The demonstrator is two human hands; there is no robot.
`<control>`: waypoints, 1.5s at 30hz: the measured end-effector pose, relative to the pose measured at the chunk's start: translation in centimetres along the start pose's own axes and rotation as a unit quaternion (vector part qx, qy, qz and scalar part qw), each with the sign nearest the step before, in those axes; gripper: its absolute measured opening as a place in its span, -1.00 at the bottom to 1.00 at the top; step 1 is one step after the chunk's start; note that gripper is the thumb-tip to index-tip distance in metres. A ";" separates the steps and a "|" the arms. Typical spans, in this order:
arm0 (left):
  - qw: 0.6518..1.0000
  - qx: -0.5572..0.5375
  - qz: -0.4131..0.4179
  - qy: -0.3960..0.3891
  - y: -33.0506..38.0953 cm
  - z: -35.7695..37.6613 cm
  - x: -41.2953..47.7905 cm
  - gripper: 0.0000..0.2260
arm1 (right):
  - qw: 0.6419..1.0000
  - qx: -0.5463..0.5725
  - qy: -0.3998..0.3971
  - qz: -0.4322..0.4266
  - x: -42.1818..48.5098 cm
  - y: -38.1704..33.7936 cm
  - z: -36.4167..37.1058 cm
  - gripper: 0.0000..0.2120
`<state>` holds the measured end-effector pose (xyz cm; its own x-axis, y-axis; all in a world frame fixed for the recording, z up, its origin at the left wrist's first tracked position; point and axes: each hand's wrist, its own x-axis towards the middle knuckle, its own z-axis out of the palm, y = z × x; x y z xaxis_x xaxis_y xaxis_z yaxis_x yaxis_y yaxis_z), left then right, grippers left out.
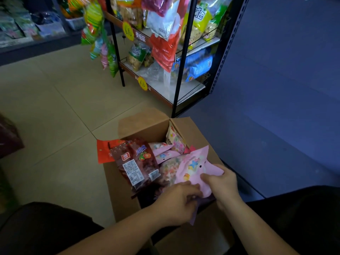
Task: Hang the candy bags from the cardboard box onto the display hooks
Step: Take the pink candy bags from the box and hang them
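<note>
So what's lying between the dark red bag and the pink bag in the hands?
A bag of pastel candies lies between them in the cardboard box, against the dark red bag and partly under the pink bag. The head view shows it.

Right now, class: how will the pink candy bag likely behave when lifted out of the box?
Probably floppy: the pink candy bag creases where the left hand and right hand grip it. Likely light: fingertips alone hold it.
</note>
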<state>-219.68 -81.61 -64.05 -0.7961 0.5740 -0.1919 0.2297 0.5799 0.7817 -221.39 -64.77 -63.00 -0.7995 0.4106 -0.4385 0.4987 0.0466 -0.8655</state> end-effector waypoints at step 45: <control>0.888 -0.344 -0.036 0.302 10.2 -8.8 6.1 -0.74 | 0.980 0.008 -0.075 -0.184 -3.4 -12.8 -12.1 -0.85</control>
<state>-227.14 -77.26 -52.02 -0.9978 0.0147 -0.0654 -0.0655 -0.0077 0.9978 -220.98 -55.72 -47.50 -0.9651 0.2296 -0.1258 0.1633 0.1520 -0.9748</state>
